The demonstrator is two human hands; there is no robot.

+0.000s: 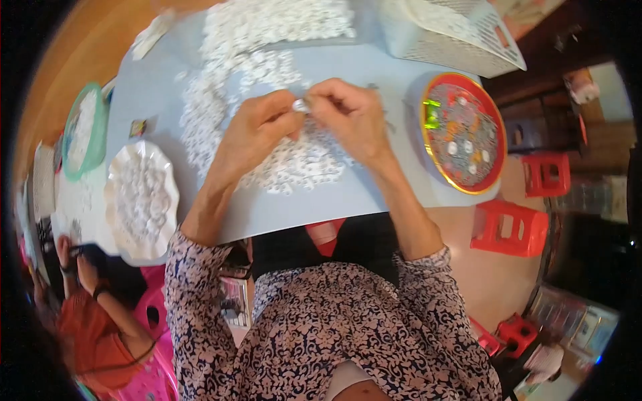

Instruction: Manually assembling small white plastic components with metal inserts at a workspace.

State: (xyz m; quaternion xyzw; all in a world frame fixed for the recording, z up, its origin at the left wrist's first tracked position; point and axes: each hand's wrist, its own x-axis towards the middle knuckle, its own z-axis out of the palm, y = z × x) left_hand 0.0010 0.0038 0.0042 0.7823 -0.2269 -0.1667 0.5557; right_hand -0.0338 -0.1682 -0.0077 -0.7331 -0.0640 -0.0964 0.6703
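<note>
Small white piece point(300, 105) is up at the fingertips, between the left hand point(257, 130) and the right hand point(351, 120), over the counter point(371, 197). Both hands are drawn down to a fingertip pinch on it, remaining fingers curled in; can't tell which one carries the grip. Key relation: piece lies to the right of the left hand and left of the right hand, tips meeting around it, neither clearly nearer. Its long axis is too small and too covered to read. Loose white pieces point(294, 174) spread right below and toward the wearer, bigger white heap point(274, 23) beyond. Right side: red bowl point(493, 100) with gold rim, full of small grey parts plus coloured bits; pale slotted basket point(441, 57) past it. Left side: scalloped white plate point(115, 200) of white pieces, green basin point(100, 137) farther out. A co-worker's hand point(87, 274) is at lower left, well apart.
</note>
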